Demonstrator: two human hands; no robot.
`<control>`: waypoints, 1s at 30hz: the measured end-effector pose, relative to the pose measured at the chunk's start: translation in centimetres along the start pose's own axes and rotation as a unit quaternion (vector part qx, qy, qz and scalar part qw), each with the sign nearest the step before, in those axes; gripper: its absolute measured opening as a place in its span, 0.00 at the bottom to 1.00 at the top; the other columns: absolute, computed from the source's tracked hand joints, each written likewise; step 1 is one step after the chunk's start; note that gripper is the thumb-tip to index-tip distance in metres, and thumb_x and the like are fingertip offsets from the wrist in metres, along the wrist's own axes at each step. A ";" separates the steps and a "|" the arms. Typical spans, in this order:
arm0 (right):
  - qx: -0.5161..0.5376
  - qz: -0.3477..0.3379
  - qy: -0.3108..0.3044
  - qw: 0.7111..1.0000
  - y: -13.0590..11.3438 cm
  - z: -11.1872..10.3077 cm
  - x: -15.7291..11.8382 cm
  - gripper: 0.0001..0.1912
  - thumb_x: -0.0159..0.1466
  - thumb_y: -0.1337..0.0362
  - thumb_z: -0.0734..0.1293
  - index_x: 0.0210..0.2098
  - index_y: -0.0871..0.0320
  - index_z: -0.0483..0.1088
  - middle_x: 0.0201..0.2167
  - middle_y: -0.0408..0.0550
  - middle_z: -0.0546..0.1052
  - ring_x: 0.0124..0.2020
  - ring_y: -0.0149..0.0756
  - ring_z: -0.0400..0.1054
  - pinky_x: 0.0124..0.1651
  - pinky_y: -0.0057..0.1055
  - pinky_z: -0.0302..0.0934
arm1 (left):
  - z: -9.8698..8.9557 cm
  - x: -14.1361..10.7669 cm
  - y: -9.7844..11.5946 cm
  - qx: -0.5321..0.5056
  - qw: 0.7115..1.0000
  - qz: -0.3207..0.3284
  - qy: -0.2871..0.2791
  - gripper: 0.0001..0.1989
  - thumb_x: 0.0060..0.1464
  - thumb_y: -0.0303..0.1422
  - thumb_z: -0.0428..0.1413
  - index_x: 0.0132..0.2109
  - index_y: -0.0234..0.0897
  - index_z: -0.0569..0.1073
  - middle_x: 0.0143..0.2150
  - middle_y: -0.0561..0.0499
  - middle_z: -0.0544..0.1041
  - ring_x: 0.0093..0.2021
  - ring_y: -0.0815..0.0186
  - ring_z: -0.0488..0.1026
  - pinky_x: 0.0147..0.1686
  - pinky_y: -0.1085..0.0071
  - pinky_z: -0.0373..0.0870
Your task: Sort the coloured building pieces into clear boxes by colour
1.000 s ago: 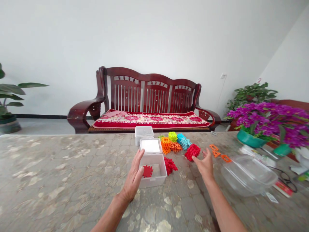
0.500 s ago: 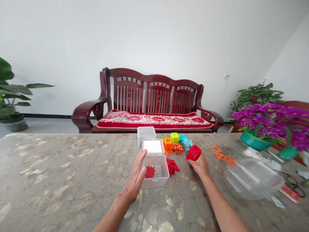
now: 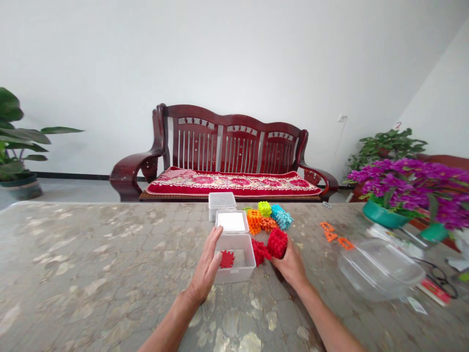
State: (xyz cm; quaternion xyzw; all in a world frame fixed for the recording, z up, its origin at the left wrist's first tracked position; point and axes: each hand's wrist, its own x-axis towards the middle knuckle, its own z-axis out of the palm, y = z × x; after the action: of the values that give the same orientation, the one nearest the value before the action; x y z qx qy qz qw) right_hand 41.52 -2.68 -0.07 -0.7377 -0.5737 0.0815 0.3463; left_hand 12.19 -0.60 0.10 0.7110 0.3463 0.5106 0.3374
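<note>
My right hand [image 3: 291, 264] grips a stack of red interlocking building pieces [image 3: 277, 243], held beside the clear plastic box. Another small heap of red pieces [image 3: 259, 253] lies against the box's right side, close to that stack. Inside the clear box [image 3: 245, 249], whose lid [image 3: 232, 221] is swung back, rests a single red toothed piece [image 3: 226, 259]. My left hand [image 3: 206, 264] stays at the box's left side with fingers stretched out, and nothing shows in it.
Beyond the boxes lie orange pieces [image 3: 254, 220], a yellow-green stack [image 3: 264, 209] and blue pieces [image 3: 282, 217]. A second clear box [image 3: 222, 201] stands behind. Rightward are loose orange pieces [image 3: 328, 231], a large clear container [image 3: 381, 271], eyeglasses [image 3: 445, 278] and purple flowers [image 3: 395, 178].
My right hand has moved left with the red stack, bringing it from beside the blue pieces to beside the red heap. My left hand has stayed in place at the box.
</note>
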 end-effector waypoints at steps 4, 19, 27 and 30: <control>0.004 0.003 -0.025 1.000 0.6 -0.5 0.0 0.49 0.47 0.60 0.70 0.67 0.58 0.53 0.56 0.56 0.74 0.57 0.54 0.68 0.57 0.50 0.63 | 0.0 0.0 0.0 0.004 1.000 -0.003 0.002 0.28 0.70 0.44 0.40 0.72 0.44 0.51 0.75 0.48 0.47 0.75 0.54 0.40 0.71 0.50 0.41; -0.101 -0.091 -0.021 0.991 -3.7 -5.6 2.7 0.33 0.59 0.57 0.64 0.63 0.59 0.62 0.60 0.55 0.71 0.60 0.48 0.64 0.64 0.44 0.55 | -0.1 0.0 0.2 -0.001 1.000 0.001 -0.011 0.29 0.70 0.44 0.40 0.73 0.44 0.47 0.76 0.50 0.43 0.75 0.56 0.36 0.72 0.52 0.37; -0.214 -0.078 -0.043 0.973 -6.6 -6.1 3.4 0.31 0.60 0.53 0.67 0.61 0.57 0.66 0.53 0.53 0.77 0.52 0.52 0.69 0.54 0.45 0.61 | -0.1 0.0 0.4 -0.010 1.000 0.012 -0.008 0.28 0.70 0.44 0.40 0.73 0.44 0.49 0.76 0.49 0.45 0.75 0.56 0.39 0.72 0.53 0.37; -0.214 -0.069 -0.042 0.974 -6.6 -6.1 3.4 0.29 0.60 0.56 0.67 0.60 0.57 0.67 0.51 0.52 0.78 0.50 0.52 0.70 0.52 0.44 0.62 | -0.1 0.0 0.2 -0.013 1.000 0.014 -0.008 0.29 0.70 0.45 0.41 0.73 0.44 0.49 0.76 0.49 0.46 0.75 0.55 0.40 0.72 0.53 0.37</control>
State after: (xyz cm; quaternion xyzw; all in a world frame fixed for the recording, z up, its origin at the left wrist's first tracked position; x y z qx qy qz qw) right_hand 40.55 -1.49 9.38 -0.7494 -0.6412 -0.0364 0.1612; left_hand 12.16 -0.72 0.31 0.7157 0.3272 0.5136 0.3420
